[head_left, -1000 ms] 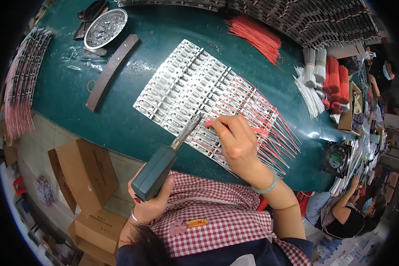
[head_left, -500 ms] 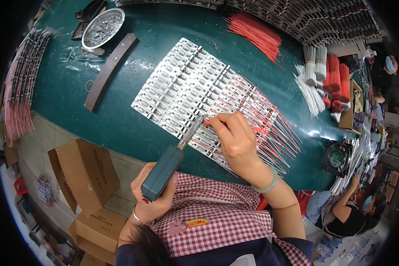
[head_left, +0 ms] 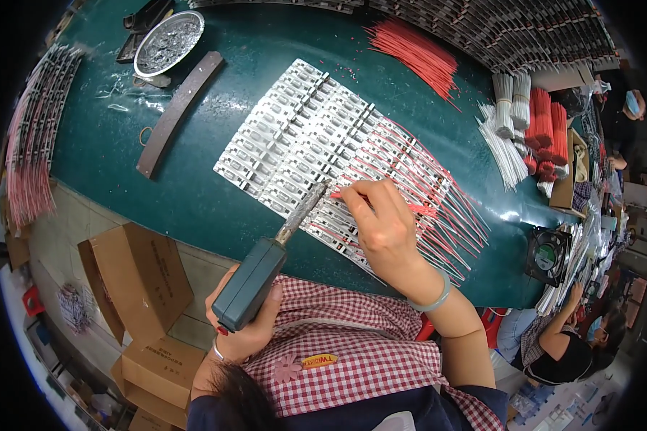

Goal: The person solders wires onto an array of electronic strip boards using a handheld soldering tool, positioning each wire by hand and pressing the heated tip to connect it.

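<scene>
My left hand (head_left: pixel 255 327) is wrapped round the dark green handle of a soldering iron (head_left: pixel 250 284). The iron's crusted metal tip reaches over the white component panel (head_left: pixel 284 136), close to my right fingertips. My right hand (head_left: pixel 387 230) is closed in a pinch on short red wires (head_left: pixel 424 210), whose ends stick out on both sides of the fingers. Rows of small white parts with metal contacts fill the panel. Across its right side lie many thin red and white wires (head_left: pixel 464 226), fanning past the edge; some are hidden beneath my right hand.
Loose red wires (head_left: pixel 413 61) lie at the back, with bundled white wires (head_left: pixel 503 108) and bundled red wires (head_left: pixel 546 129) farther right. A metal bowl (head_left: pixel 194 21), a brown bar (head_left: pixel 180 111) and a fan (head_left: pixel 548 249) are on the green table. Cardboard boxes (head_left: pixel 140 284) stand below left.
My left hand has drawn the soldering iron slightly left, and its tip has shifted a little away from my right fingers. My right hand has stayed nearly still.
</scene>
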`<control>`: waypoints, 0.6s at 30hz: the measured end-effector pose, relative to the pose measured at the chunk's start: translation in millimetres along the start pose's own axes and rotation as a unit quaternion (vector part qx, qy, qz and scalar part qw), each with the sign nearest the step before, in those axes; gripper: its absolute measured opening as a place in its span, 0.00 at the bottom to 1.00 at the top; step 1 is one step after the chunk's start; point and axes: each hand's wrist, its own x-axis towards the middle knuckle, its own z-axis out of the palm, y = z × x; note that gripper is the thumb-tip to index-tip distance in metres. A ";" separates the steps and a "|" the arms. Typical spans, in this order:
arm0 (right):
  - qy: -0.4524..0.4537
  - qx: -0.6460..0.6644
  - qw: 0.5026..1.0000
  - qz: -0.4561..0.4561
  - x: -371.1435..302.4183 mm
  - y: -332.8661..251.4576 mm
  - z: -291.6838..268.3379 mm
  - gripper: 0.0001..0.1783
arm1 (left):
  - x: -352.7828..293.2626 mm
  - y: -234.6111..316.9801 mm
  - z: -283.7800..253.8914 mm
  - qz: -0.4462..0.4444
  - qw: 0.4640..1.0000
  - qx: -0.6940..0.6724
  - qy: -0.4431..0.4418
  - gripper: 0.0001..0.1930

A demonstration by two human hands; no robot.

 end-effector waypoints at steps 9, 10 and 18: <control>0.020 0.001 1.000 -0.004 -4.1 -10.5 -4.9 0.18 | -4.4 -3.0 -3.0 0.027 1.000 0.001 -0.011 0.11; 0.020 0.001 1.000 -0.004 -5.5 -10.0 -2.8 0.18 | -4.3 -1.3 -3.3 0.021 1.000 0.004 -0.016 0.11; 0.014 0.009 1.000 -0.009 -7.1 -9.0 1.8 0.18 | -3.0 2.9 -4.2 0.023 0.999 0.028 -0.031 0.12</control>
